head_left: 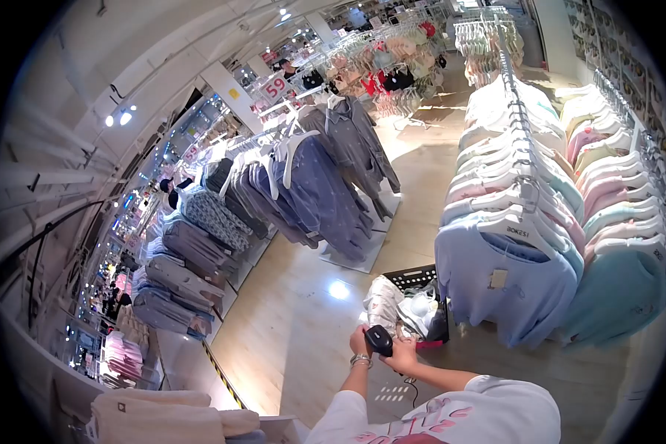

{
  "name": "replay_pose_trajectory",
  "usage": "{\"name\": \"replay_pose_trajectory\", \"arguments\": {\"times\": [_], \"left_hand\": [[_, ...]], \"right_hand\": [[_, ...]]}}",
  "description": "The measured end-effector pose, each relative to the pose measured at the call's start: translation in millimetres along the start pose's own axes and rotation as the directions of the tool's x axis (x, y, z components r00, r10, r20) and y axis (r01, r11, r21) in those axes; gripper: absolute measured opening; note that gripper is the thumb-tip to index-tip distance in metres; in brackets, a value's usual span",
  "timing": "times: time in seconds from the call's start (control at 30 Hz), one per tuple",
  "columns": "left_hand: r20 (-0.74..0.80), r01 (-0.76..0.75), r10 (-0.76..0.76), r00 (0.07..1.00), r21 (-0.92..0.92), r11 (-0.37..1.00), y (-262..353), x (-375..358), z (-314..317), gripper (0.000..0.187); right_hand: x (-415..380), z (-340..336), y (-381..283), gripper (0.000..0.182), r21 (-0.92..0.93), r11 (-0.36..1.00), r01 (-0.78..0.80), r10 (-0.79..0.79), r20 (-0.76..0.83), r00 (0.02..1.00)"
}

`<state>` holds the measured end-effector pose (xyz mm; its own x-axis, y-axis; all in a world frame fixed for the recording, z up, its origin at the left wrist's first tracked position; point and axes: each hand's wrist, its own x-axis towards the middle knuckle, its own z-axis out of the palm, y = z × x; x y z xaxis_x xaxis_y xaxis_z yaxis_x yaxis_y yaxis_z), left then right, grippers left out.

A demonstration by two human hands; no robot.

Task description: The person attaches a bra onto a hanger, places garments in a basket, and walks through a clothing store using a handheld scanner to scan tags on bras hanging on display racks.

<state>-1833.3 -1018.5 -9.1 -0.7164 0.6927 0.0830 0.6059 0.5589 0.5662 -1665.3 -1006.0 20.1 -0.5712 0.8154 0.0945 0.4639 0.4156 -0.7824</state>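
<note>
A black handheld barcode scanner point(379, 340) with a cable is between my two hands. My right hand point(402, 357) is closed round its handle, which is mostly covered by the fingers. Just left of the scanner, my left hand point(359, 342), with a bracelet at its wrist, is closed at the lower edge of a pale white garment point(382, 300); its fingertips are partly hidden. Beyond my hands a black plastic basket point(407, 277) stands on the floor, holding white and grey clothing point(419, 309).
Close on the right is a long rack of pastel sweaters point(507, 274) on white hangers, with another teal sweater point(618, 288) beside it. Racks of grey-blue clothes point(318, 196) stand ahead left. Folded cream garments point(159, 418) lie at lower left. Wooden floor point(303, 318) runs between the racks.
</note>
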Motion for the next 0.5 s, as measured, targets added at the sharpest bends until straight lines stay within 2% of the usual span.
{"name": "replay_pose_trajectory", "arguments": {"times": [0.07,0.17,0.33,0.43,0.5], "left_hand": [[0.009,0.014,-0.015,1.000,0.032,0.999,7.8,17.5,5.0,0.024],[-0.004,0.010,-0.010,1.000,0.049,0.999,8.4,45.1,26.6,0.027],[0.043,-0.025,0.026,0.999,-0.017,1.000,15.9,89.5,39.7,0.033],[0.043,-0.030,0.027,0.999,0.055,0.998,26.6,117.9,51.5,0.031],[0.070,-0.091,0.092,0.993,-0.021,0.996,40.2,134.8,51.9,0.031]], "right_hand": [[12.2,1.2,8.5,0.043,0.060,0.998,-0.002,0.002,0.000,1.000],[37.9,-1.8,16.5,0.043,0.035,0.997,-0.074,0.073,0.027,0.997],[76.0,0.4,18.5,0.043,0.008,1.000,-0.027,0.028,-0.091,0.995],[100.5,3.7,25.0,0.041,-0.012,1.000,-0.020,0.018,-0.161,0.987],[118.3,4.7,31.2,0.040,-0.031,0.999,-0.036,0.030,-0.182,0.983]]}}
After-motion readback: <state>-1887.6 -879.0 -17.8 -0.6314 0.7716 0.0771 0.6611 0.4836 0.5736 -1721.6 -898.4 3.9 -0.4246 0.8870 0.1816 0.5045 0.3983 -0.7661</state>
